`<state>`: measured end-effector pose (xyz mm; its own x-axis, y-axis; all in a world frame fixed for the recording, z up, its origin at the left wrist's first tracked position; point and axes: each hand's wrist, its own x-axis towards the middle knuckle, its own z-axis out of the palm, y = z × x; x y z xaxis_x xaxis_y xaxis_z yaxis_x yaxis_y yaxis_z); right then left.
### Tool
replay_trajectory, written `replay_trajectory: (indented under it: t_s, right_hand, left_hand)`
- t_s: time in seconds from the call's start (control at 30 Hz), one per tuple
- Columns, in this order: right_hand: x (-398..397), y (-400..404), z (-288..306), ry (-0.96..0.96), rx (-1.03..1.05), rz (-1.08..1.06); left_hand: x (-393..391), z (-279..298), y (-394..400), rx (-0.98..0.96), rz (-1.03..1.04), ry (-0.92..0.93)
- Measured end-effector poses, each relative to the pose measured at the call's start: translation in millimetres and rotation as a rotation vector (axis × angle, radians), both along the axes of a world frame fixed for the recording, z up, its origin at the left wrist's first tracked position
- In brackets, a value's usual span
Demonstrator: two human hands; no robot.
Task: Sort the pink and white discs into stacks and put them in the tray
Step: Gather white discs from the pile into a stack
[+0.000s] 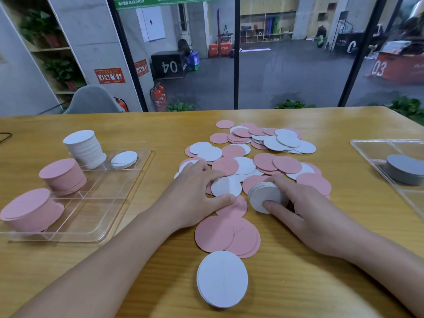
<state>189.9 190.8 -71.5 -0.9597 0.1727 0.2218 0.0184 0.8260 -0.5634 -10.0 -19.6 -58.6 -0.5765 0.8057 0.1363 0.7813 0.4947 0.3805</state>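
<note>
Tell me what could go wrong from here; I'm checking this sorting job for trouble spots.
1. The right hand grips a small white stack edge-on; discs might slip out.
2. The left hand pulls a white disc from the mixed pile, and a pink one might ride along.
3. The tall white stack in the tray leans and could topple.

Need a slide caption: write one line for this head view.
Right hand grips a white stack; left hand pinches a white disc from the pile.
</note>
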Motion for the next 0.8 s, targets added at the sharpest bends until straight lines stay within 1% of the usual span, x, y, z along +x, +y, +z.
replay_trajectory:
  t_s: [0.13,0.3,0.4,0.5,0.57,0.63,0.7,0.8]
  right_hand:
    - [0.0,-0.3,0.6,0.005,-0.003,0.005]
    - [0.1,-0.2,0.7,0.013,-0.012,0.012]
    - [0.2,-0.1,0.4,0.013,-0.008,0.011]
    - [0.2,-0.6,0.9,0.016,-0.011,0.016]
    - [0.5,-0.7,1.3,0.011,-0.012,0.013]
    - [0.9,-1.4,1.6,0.007,-0.007,0.006]
    - [0.0,-2.4,1.0,0.011,-0.006,-0.003]
    - [-0.8,-2.6,-2.1,0.012,0.01,-0.044]
  left_hand:
    - [2.1,-1.3,2.7,-0.025,0.04,0.052]
    - [4.5,0.5,4.3,-0.029,0.048,0.058]
    - [4.4,2.8,3.0,0.061,0.043,-0.024]
    - [6.8,5.5,2.7,0.151,0.059,-0.159]
    - [5.1,4.2,4.0,0.269,0.055,-0.266]
    - [4.0,5.3,3.6,0.381,0.036,-0.322]
    - [2.9,8.0,2.4,0.435,-0.034,-0.332]
    - [6.1,8.8,2.6,0.453,-0.19,-0.358]
